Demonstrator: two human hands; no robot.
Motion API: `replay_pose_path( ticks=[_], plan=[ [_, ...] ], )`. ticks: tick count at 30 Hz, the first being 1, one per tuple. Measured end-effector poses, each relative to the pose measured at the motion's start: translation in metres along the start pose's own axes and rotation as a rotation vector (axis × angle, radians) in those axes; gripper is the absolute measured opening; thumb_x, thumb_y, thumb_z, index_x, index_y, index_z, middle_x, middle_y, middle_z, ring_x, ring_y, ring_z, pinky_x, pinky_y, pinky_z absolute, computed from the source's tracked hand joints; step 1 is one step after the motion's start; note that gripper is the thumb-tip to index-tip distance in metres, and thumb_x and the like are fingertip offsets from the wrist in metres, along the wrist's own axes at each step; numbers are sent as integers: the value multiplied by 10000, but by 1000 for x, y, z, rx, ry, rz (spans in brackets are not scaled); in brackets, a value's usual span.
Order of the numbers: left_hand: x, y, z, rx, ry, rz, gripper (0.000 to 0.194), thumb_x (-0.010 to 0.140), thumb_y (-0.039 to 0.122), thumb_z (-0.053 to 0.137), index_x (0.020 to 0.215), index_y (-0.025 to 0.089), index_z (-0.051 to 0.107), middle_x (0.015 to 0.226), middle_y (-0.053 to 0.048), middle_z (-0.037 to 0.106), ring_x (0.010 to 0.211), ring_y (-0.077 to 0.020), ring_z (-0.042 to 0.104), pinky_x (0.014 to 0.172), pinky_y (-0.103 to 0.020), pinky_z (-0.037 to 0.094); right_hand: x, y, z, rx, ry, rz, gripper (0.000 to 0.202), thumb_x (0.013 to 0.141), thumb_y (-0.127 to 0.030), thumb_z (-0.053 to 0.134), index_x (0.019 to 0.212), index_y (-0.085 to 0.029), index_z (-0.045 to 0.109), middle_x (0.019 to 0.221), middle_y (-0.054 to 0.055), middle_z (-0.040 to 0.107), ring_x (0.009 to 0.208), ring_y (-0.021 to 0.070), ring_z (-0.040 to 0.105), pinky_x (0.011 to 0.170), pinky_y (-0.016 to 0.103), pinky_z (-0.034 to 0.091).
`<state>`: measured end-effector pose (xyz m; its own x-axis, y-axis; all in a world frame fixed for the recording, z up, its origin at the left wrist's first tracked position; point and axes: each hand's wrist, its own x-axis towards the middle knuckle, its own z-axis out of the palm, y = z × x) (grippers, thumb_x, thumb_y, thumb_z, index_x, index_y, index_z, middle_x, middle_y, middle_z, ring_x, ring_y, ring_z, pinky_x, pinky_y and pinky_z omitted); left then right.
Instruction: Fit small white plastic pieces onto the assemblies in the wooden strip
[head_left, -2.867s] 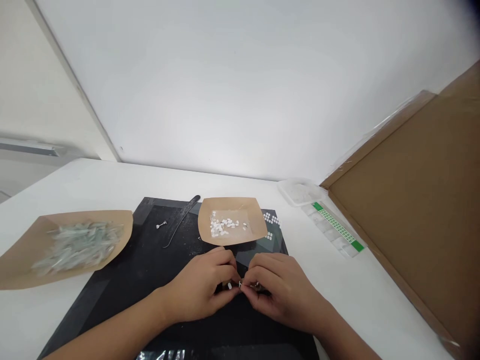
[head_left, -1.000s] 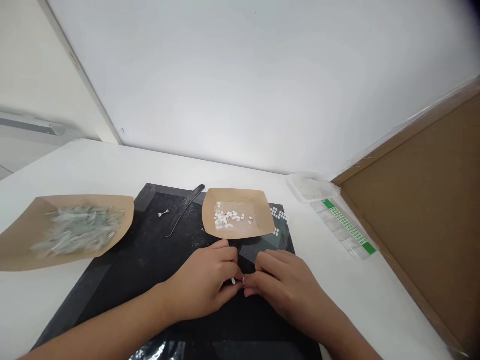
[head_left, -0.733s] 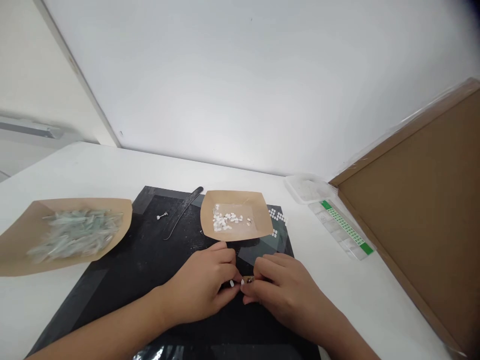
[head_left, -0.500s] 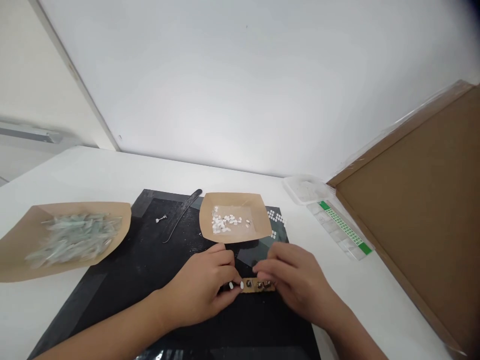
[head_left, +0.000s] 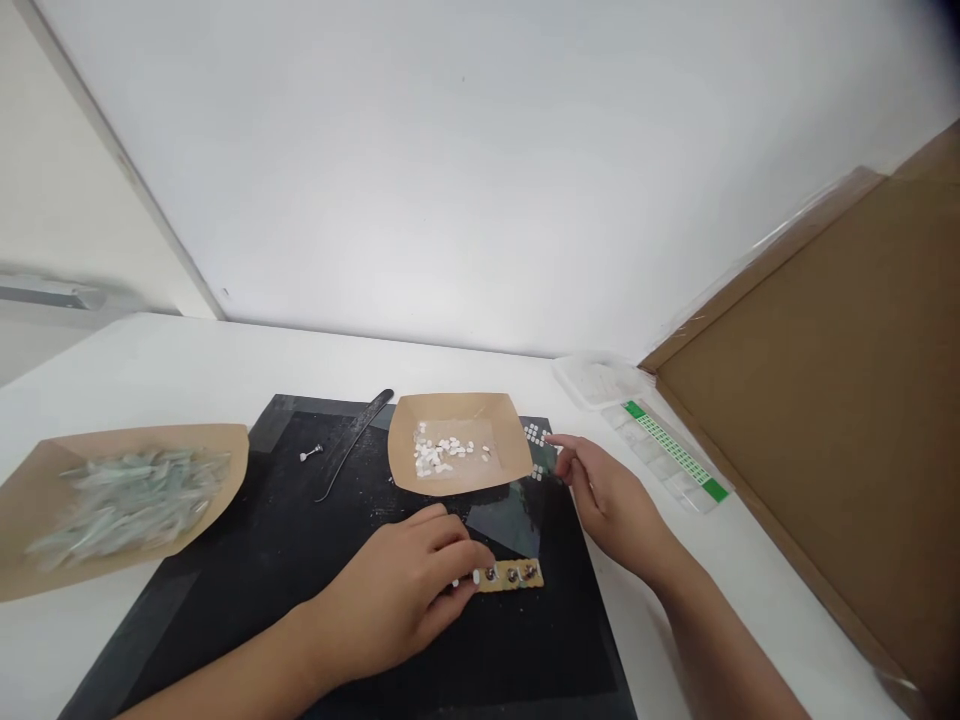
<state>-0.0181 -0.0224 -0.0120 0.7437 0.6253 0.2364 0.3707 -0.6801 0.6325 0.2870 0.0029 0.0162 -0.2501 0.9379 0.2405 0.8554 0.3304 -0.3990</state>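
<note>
On the black mat (head_left: 315, 590), my left hand (head_left: 409, 590) is closed on the left end of a small tan strip (head_left: 510, 576). The strip carries small dark, shiny round pieces and a white oval piece near my fingertips; its left end is hidden by my fingers. At the mat's right edge my right hand (head_left: 611, 495) has its index finger stretched out to a group of white dots (head_left: 535, 434), with the other fingers loosely bent. Whether anything small is at that fingertip cannot be made out.
A cardboard tray (head_left: 401, 455) holds loose white ovals. Left of it lie a dark curved file-like strip (head_left: 364, 425) and a small metal piece (head_left: 311, 453). Another tray (head_left: 232, 445) contains clear packets. Rightward are a clear plastic box (head_left: 600, 380), a green-marked sheet (head_left: 671, 450) and a cardboard wall (head_left: 825, 400).
My right hand has left the tan strip and moved up and right to the white dots. My left hand still holds the strip. The view has shifted slightly.
</note>
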Motion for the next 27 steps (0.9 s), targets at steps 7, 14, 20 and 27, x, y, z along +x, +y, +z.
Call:
replay_pose_path(
  ticks=[7,14,20,27],
  plan=[
    [0,-3,3,18,78,91,216,1056,192,561,864,204,659,928,-32,710,858,-161,612,720,-266,491,2,5,-1,-15,-32,-10,219,1060,-293,520,1229,-253,652,985,45,698,886,218,688,752,343,561],
    [1,-3,5,12,113,115,160,1038,221,616,889,206,673,924,-28,729,840,-158,621,706,-267,494,3,5,5,-82,-90,-14,120,1005,-330,673,1086,-257,723,1058,41,701,994,224,693,791,334,559],
    [2,-2,2,48,95,96,182,1050,209,574,903,200,681,885,-41,714,842,-172,623,713,-276,507,4,10,11,-151,-65,-65,81,988,-317,713,1027,-271,767,1084,32,734,1001,226,711,784,332,560],
    [2,-2,2,67,73,80,185,1058,223,552,923,198,675,877,-38,709,842,-188,616,695,-286,489,6,6,13,-261,-74,-92,138,1013,-264,653,931,-251,763,985,29,752,914,223,712,693,320,514]
  ],
)
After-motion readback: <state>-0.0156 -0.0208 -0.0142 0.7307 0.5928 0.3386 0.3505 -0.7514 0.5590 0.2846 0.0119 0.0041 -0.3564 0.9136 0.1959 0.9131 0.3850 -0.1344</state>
